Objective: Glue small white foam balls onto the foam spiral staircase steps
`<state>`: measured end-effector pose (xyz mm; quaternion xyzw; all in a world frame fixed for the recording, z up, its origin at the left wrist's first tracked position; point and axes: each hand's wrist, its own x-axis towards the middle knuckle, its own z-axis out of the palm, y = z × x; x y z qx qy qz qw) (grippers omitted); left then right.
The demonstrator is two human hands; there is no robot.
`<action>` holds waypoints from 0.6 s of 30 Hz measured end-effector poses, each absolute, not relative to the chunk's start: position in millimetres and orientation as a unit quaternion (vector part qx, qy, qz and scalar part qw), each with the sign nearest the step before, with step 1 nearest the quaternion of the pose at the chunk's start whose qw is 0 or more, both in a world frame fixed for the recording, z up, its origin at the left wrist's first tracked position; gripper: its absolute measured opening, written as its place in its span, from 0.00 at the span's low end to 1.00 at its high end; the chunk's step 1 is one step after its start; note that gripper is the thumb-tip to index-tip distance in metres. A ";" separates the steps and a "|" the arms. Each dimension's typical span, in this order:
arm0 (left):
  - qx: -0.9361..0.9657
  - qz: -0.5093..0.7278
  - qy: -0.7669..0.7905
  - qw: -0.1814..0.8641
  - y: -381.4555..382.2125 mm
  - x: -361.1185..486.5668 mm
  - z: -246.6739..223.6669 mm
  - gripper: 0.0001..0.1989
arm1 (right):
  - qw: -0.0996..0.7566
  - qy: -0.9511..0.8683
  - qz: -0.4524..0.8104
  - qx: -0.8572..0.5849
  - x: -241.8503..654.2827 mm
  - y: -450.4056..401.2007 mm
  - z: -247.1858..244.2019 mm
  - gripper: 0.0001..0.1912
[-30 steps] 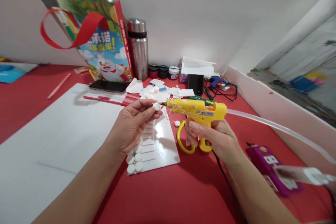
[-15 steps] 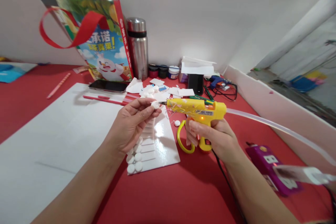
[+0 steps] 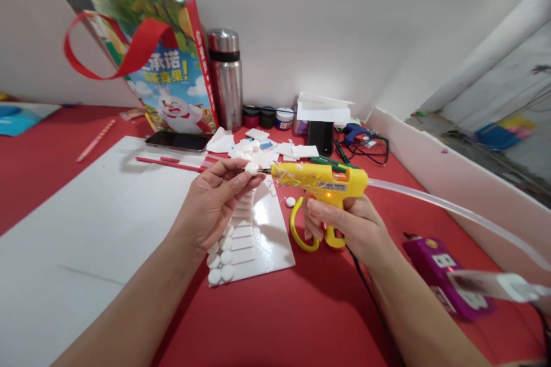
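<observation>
Pinched between the thumb and fingers of my left hand (image 3: 217, 198) is a small white disc (image 3: 252, 168). My right hand (image 3: 353, 221) grips a yellow hot glue gun (image 3: 310, 178), its orange light lit and its nozzle at the disc's right side; whether they touch I cannot tell. From the gun's back a long clear glue stick (image 3: 456, 212) trails right. Beneath my left hand lies a glossy white board (image 3: 273, 241) with white strips across it and several white discs (image 3: 221, 266) along its left edge. One loose white disc (image 3: 290, 202) lies on the red table.
A purple power strip (image 3: 450, 278) is at the right. Behind stand a steel flask (image 3: 227, 80), a printed bag (image 3: 172, 69), paint jars (image 3: 267, 117) and white scraps (image 3: 258, 155). A phone (image 3: 177, 140) and a large white sheet (image 3: 107, 229) are left; yellow-handled scissors (image 3: 297, 229) lie below the gun.
The glue gun has shifted slightly left with my right hand. The disc in my left hand has moved a little left and up and is turned slightly differently.
</observation>
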<state>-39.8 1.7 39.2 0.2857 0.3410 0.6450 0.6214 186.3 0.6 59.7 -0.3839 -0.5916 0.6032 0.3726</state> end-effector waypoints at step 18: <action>0.314 0.630 0.373 0.605 -0.8 -41.7 39.2 0.10 | 0.523 -0.502 0.300 -0.620 231.6 8.1 50.2 0.18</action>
